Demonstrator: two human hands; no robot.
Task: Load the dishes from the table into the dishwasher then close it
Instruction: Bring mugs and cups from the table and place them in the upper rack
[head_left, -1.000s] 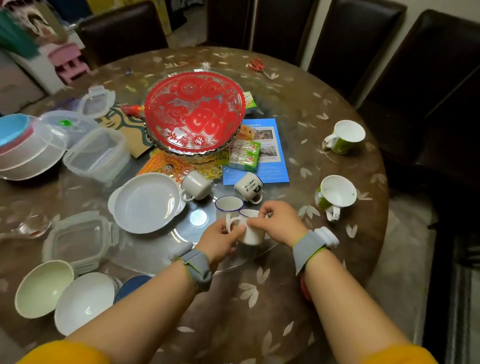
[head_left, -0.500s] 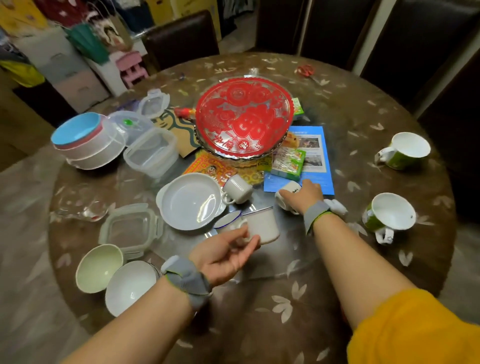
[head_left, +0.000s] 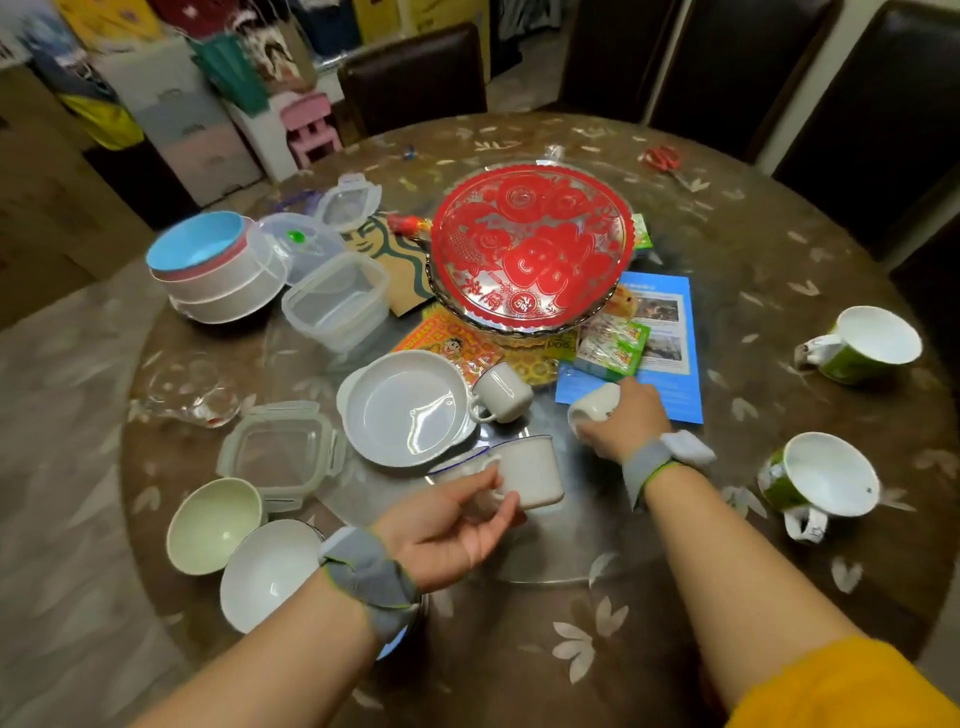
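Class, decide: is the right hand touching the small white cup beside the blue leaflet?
Touching: the head view shows the right hand wrapped over the small white cup.

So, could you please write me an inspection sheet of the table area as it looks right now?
Surface: round brown table with a leaf pattern and a glass turntable in the middle.
Job's things: blue-rimmed mug, small white cup, another white cup, white dish, two bowls at the near left, stacked bowls, two green mugs.
Clutter: red patterned platter, clear containers and lids, blue leaflet, snack packets, scissors.
Grips: left hand holds the blue-rimmed mug; right hand grips the small white cup.
Cables: nothing seen.
Surroundings: dark chairs, drawers, a pink stool.
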